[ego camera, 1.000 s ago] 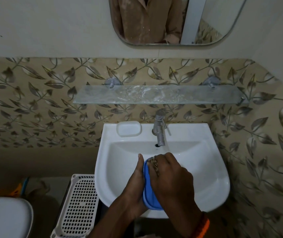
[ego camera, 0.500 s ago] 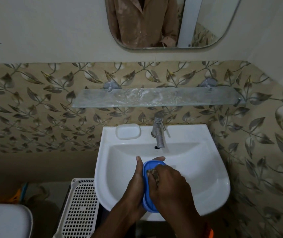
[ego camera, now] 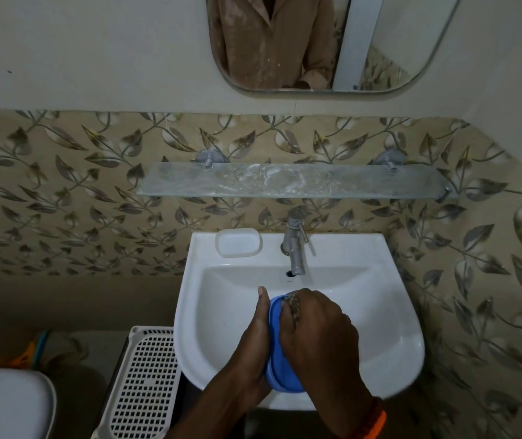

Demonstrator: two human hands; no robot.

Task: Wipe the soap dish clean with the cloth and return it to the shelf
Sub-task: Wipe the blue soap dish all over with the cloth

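While two hands [ego camera: 288,340] grip one blue soap dish [ego camera: 277,353], one cloth [ego camera: 294,307] rubs it.

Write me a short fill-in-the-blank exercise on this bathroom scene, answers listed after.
1. The left hand holds a soap dish coloured ____.
2. The right hand rubs the dish above the white ____.
3. A white soap dish lid lies on the rim, to the ____ of the tap.
4. The glass shelf hangs below the ____.

Answers: blue; sink; left; mirror

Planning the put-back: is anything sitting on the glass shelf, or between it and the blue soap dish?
Nothing visible. The glass shelf shows only smears; the tap stands below it, right of a straight lift from the soap dish.
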